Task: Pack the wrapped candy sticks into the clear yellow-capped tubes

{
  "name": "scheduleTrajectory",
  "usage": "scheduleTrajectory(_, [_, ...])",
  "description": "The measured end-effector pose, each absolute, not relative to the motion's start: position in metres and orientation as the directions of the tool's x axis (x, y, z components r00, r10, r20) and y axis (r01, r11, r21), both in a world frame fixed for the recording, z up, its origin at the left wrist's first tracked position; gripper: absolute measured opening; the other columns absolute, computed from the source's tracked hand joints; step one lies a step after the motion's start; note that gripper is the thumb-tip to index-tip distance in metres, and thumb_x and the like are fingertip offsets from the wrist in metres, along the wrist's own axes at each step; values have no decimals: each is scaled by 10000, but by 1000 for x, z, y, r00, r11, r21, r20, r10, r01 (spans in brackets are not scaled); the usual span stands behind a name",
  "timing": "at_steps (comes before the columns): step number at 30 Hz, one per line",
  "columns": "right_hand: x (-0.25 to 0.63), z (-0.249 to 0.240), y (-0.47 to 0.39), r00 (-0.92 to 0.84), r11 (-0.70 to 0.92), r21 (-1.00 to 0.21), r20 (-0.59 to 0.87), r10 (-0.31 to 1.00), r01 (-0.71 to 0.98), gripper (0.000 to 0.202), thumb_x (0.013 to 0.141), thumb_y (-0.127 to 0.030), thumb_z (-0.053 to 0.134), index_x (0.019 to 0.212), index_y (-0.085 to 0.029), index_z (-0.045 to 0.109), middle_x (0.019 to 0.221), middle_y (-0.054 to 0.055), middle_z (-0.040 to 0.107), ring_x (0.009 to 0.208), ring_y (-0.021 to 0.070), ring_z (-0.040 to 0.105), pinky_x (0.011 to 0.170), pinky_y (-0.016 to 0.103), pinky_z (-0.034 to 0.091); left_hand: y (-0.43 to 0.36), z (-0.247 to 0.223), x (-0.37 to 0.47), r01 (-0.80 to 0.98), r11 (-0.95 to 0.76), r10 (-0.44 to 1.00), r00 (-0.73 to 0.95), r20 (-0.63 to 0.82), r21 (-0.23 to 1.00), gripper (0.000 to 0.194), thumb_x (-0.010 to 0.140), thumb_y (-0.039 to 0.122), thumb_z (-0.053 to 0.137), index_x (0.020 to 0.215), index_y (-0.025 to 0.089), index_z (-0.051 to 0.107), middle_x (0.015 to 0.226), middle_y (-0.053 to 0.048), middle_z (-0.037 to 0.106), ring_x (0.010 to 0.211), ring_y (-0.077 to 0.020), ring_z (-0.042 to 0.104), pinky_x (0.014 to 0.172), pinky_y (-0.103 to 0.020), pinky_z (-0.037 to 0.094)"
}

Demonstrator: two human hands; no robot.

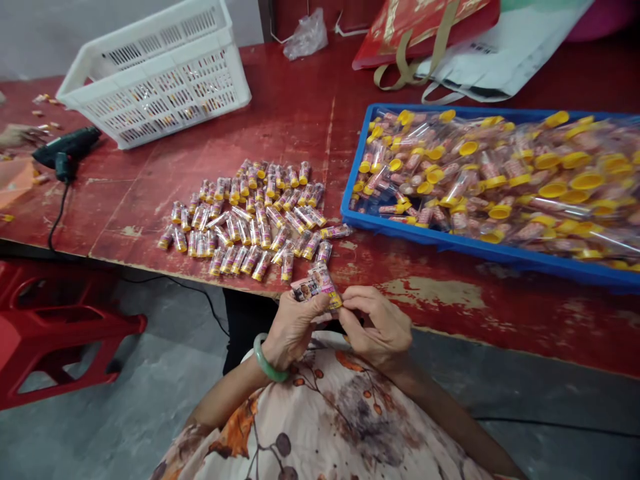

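Close to the table's front edge, my left hand (293,327) is closed on a small clear tube with a yellow cap (331,299) and printed plastic sleeves (306,288). Thumb and fingertips of my right hand (377,327) pinch at the capped end; the exact bit between them is too small to make out. Just beyond my hands lies a spread of small labelled tubes (255,230) with yellow caps. At the right, a blue tray (400,230) is heaped with more clear tubes (470,173), pink contents inside and yellow caps on.
A white slatted crate (165,87) holding tubes stands at the back left. Left of it lie a dark heat gun (67,148) with a cord and another person's hand (20,137). Bags (430,33) lie at the back right. A red stool (65,327) stands lower left.
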State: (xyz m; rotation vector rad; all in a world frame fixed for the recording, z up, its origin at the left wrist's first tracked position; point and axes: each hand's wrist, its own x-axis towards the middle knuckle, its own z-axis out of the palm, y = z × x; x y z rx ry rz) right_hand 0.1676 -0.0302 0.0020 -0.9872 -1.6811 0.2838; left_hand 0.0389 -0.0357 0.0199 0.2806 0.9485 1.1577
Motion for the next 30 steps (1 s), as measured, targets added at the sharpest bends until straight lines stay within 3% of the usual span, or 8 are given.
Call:
scheduleTrajectory(8, [167, 0, -36, -27, 636, -580, 728, 685, 509, 242, 786, -55, 618, 976, -205, 618, 884, 57, 694, 760, 156, 686, 629, 269, 575, -39, 18, 38, -627, 429, 866, 81, -494, 650, 322, 603, 312, 864, 821, 145, 697, 735, -18, 683, 647, -128, 631, 666, -255, 511])
scheduleTrajectory(13, [168, -1, -37, -38, 635, -566, 730, 682, 525, 257, 788, -62, 623, 994, -214, 617, 896, 49, 698, 769, 163, 693, 648, 279, 586, -39, 23, 36, -601, 463, 859, 124, -496, 651, 400, 618, 455, 825, 814, 131, 699, 767, -64, 703, 736, -197, 672, 736, -313, 530])
scheduleTrajectory(21, [166, -3, -39, -32, 643, -573, 734, 679, 508, 266, 767, -39, 638, 980, -198, 627, 902, 64, 690, 782, 162, 684, 659, 278, 587, -40, 21, 36, -621, 423, 872, 82, -482, 659, 305, 638, 332, 842, 824, 130, 711, 767, -46, 717, 680, -149, 660, 700, -256, 519])
scheduleTrajectory(26, [164, 2, -39, -79, 657, -481, 770, 633, 581, 221, 789, -54, 619, 955, -200, 621, 868, 46, 702, 773, 163, 699, 650, 263, 579, -42, 19, 36, -618, 402, 885, 74, -460, 675, 344, 635, 357, 840, 859, 130, 711, 823, -65, 723, 734, -183, 676, 741, -297, 527])
scheduleTrajectory(30, [168, -5, -42, -111, 665, -465, 765, 634, 585, 188, 802, -92, 627, 937, -223, 631, 880, 30, 709, 777, 171, 704, 660, 274, 580, -46, 18, 37, -619, 400, 889, 83, -451, 676, 359, 657, 381, 821, 882, 127, 704, 842, -79, 715, 714, -184, 666, 680, -291, 533])
